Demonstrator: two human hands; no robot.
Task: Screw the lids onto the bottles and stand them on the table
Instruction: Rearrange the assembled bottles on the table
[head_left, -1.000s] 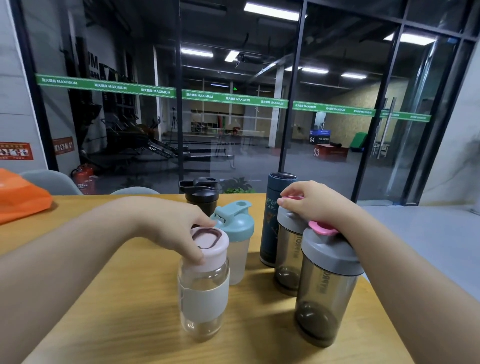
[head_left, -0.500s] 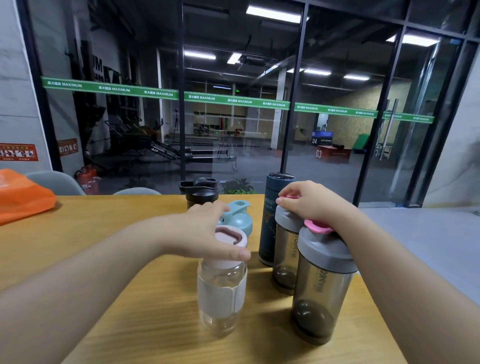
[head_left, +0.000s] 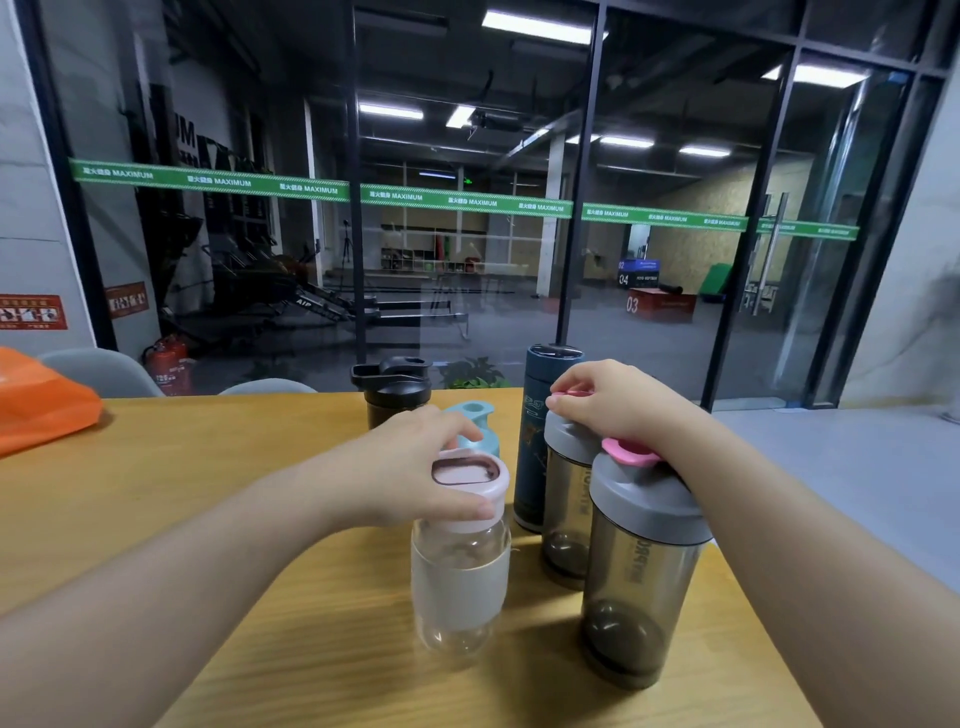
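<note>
A clear glass bottle (head_left: 460, 577) with a pale sleeve stands on the wooden table (head_left: 208, 499), capped by a pink lid (head_left: 470, 480). My left hand (head_left: 415, 467) wraps around that lid from the left. Two smoky shaker bottles with grey lids stand to the right: the near one (head_left: 641, 577) and the far one (head_left: 566, 514). My right hand (head_left: 618, 402) rests on top of the far shaker, fingers pinching its pink flip cap. Behind stand a dark blue flask (head_left: 535, 431), a teal-lidded bottle (head_left: 480, 426) and a black shaker (head_left: 395, 389), all upright.
An orange bag (head_left: 41, 400) lies at the table's far left. Grey chair backs (head_left: 104, 371) show beyond the far edge. A glass wall stands behind the table, and the table's right edge runs close past the near shaker.
My left hand has slid the glass bottle to the right, toward the shakers, and shifted its grip around the pink lid. My right hand has stayed on the far shaker's cap.
</note>
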